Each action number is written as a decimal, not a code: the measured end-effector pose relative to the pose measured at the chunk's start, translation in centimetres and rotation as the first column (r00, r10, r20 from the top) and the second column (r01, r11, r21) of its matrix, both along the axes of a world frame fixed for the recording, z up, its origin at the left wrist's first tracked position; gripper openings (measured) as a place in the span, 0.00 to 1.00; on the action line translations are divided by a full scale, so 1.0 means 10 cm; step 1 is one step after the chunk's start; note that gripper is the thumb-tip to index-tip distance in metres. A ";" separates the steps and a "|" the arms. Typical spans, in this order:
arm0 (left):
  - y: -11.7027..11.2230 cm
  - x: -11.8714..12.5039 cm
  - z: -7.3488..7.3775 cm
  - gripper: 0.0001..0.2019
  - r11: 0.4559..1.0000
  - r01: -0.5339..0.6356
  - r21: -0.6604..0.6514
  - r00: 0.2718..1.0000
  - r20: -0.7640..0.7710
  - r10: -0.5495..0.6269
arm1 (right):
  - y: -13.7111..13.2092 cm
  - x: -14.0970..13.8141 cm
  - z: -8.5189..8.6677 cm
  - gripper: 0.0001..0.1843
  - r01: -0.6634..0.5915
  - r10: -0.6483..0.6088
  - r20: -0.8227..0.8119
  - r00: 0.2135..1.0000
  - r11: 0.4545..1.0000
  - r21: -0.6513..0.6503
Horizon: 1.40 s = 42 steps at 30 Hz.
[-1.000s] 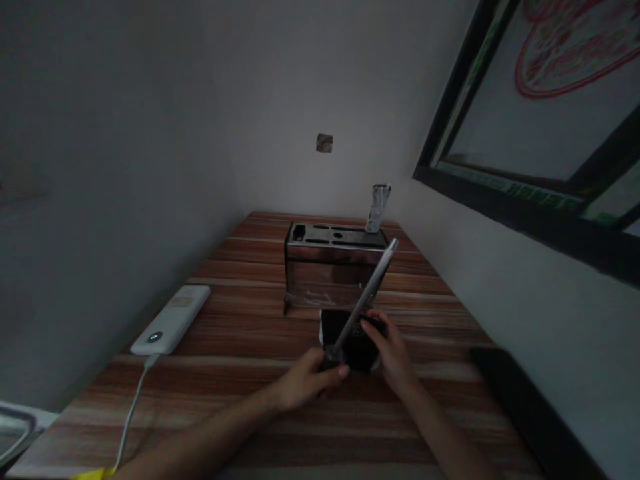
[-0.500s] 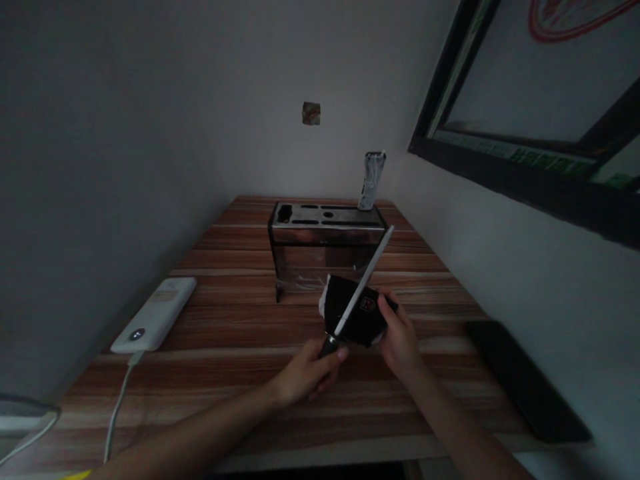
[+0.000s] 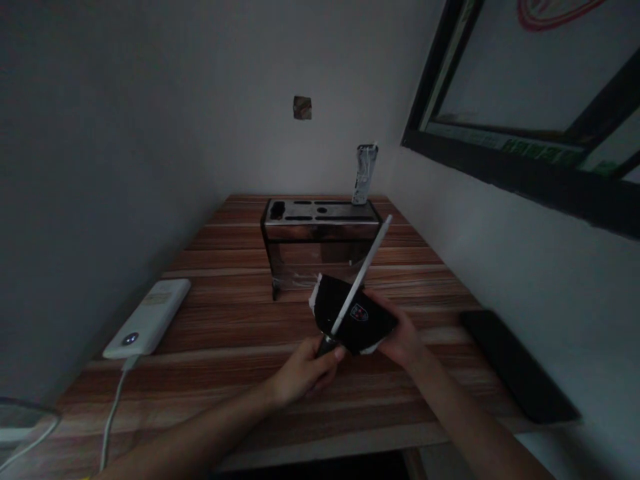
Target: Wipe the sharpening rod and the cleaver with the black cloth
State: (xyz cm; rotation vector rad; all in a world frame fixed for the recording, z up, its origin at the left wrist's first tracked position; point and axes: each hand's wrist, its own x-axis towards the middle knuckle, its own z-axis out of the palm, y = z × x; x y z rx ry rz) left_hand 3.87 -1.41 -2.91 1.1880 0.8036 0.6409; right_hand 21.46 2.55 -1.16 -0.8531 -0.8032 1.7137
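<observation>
My left hand (image 3: 311,373) is closed around the black handle of a honing steel (image 3: 361,275), whose pale grey rod slants up and to the right. My right hand (image 3: 400,337) grips a flat black piece with a small shield emblem and ragged white edges (image 3: 375,328) from its right side, its fingers mostly hidden behind it. The rod passes in front of this black piece; whether they touch I cannot tell. Just beyond stands a metal-topped knife rack (image 3: 320,231) with slots and black side legs. A grey, plastic-wrapped upright handle (image 3: 365,175) sticks out of its right end.
On the left of the wood-grain table (image 3: 230,317) lies a white power bank (image 3: 150,317) with a white cable (image 3: 114,407) plugged in. A dark flat slab (image 3: 515,367) lies along the right edge. Walls close in on both sides, and a dark-framed window (image 3: 500,153) is at upper right.
The black piece has turned slightly, its emblem now showing more fully, and my right thumb has gone from its front face. The whole view has shifted a little.
</observation>
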 end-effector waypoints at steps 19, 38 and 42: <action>-0.02 -0.02 -0.10 0.24 0.997 0.080 -0.014 0.996 0.041 -0.079 | -0.09 -0.03 -0.26 0.28 -0.201 0.066 0.356 0.932 0.913 0.356; -0.01 -0.01 -0.12 0.22 0.998 0.050 -0.024 0.997 -0.059 -0.051 | -0.09 -0.08 -0.10 0.18 -0.200 0.036 0.431 0.902 0.918 0.342; -0.01 -0.02 -0.12 0.21 0.999 0.041 -0.015 0.998 -0.056 -0.042 | -0.07 -0.07 -0.10 0.17 -0.128 -0.030 0.416 0.909 0.929 0.347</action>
